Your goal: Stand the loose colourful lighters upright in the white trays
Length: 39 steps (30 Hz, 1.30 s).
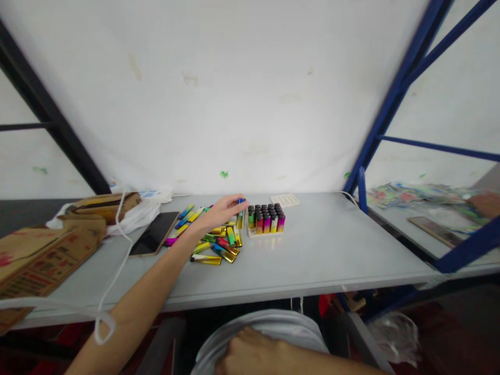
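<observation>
Between the thumb and fingers of my left hand (225, 209) is an upright lighter (240, 217), blue at the top and gold lower down. It is just left of a pale tray (265, 234) where several black-topped lighters (267, 221) stand in rows, with purple, red, green and yellow bodies. Under and around my left wrist lies a loose pile of shiny coloured lighters (223, 252). Down on my lap, against light grey cloth, rests my right hand (250, 350); its fingers are curled in, partly hidden, and no object shows in them.
A pale tray with a grid of holes (285, 200) lies by the wall. To the left are a dark phone (154, 234), cardboard boxes (54, 250) and a white cable (117, 265). Blue frame posts (390, 99) rise at the right, beyond which another phone (434, 231) lies.
</observation>
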### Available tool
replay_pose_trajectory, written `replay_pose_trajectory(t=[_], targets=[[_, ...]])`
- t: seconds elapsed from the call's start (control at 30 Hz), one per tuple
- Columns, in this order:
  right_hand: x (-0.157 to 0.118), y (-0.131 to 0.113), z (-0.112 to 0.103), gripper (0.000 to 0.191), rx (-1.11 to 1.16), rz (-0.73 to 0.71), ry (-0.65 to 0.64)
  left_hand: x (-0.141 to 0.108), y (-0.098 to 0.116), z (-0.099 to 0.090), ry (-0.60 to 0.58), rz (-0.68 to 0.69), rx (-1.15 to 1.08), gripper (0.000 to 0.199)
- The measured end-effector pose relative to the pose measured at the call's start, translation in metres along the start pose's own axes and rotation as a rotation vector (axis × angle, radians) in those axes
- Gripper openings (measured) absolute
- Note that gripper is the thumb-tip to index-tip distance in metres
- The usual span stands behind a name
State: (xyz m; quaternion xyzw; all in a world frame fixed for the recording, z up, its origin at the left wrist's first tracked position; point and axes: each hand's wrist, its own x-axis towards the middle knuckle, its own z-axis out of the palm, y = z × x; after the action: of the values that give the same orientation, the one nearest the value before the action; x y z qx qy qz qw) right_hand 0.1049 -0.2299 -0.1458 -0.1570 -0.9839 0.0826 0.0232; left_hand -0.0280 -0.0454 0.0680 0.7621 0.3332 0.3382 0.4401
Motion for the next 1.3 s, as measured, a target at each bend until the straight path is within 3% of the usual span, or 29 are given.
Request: replay_pose_trajectory(t=[0.13, 0.27, 0.53, 0.77, 1.03, 1.3], targets=[[0.003, 0.001, 0.003, 0.041, 0.0, -0.02, -0.023, 0.001, -0.004, 0.005, -0.038, -0.022, -0.192, 0.042], [0.005, 0.003, 0.006, 0.046, 0.021, -0.02, -0.021, 0.004, -0.012, 0.012, 0.035, -0.039, -0.253, 0.041], [0.002, 0.006, 0.004, 0.043, 0.078, -0.015, 0.029, 0.011, -0.023, 0.014, 0.116, -0.239, -0.298, 0.051], [0.003, 0.001, -0.022, 0.043, 0.098, 0.023, 0.013, 0.012, -0.029, 0.023, 0.185, -0.181, -0.084, 0.05], [0.003, 0.004, -0.02, 0.037, 0.149, 0.043, 0.004, 0.01, -0.028, 0.028, 0.315, -0.015, 0.435, 0.04], [0.003, 0.003, -0.022, 0.039, 0.14, 0.055, 0.035, 0.009, -0.025, 0.03, 0.339, 0.02, 0.513, 0.034]])
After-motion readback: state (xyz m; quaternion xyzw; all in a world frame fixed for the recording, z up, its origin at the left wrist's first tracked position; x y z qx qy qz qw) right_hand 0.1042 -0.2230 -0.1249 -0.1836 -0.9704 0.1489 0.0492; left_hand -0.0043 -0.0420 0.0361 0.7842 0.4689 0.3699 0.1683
